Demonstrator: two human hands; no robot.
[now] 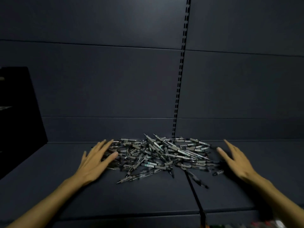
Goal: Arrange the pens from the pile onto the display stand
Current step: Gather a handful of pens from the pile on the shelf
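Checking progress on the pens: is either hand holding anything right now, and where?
Nothing is held. The left hand and right hand are open, flanking the pile of pens.

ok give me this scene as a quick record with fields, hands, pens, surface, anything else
left hand: left hand open, fingers spread, at the pile's left edge
right hand: right hand open, by the pile's right edge
pens: pile of pens heaped loosely, none held
stray pens: a few stray pens lie apart at the front
surface: dark shelf
left side: black stand, partly in view
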